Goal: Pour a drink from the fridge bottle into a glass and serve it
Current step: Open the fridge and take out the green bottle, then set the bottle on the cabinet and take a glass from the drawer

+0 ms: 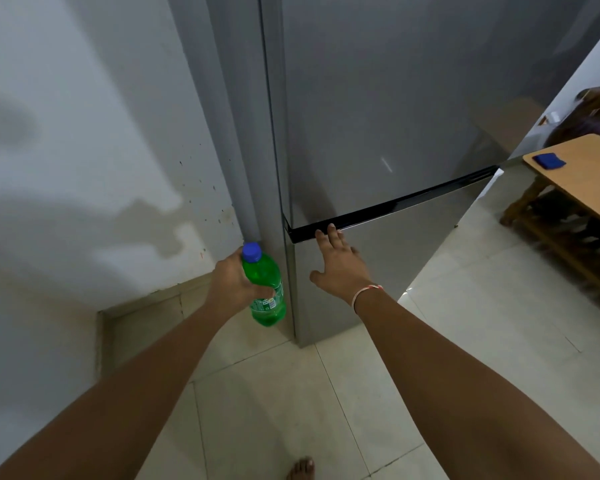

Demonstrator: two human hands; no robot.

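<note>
At frame centre, the left hand [234, 284] is gripping the green bottle [264, 292] with fingers curled round its body. The right hand [340, 263], fingers spread, is pressing flat against the fridge door [378, 271]. Risk: the one-handed grip slipping, probably on condensation, and the bottle dropping onto the tiled floor [291, 393].

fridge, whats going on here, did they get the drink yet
Yes. The person's left hand grips a green bottle with its blue cap on, held beside the fridge. The right hand lies flat, fingers straight, on the lower door just below the black gap between the doors, which look closed. No glass is in view, so nothing is poured yet. A wooden table stands to the right.
</note>
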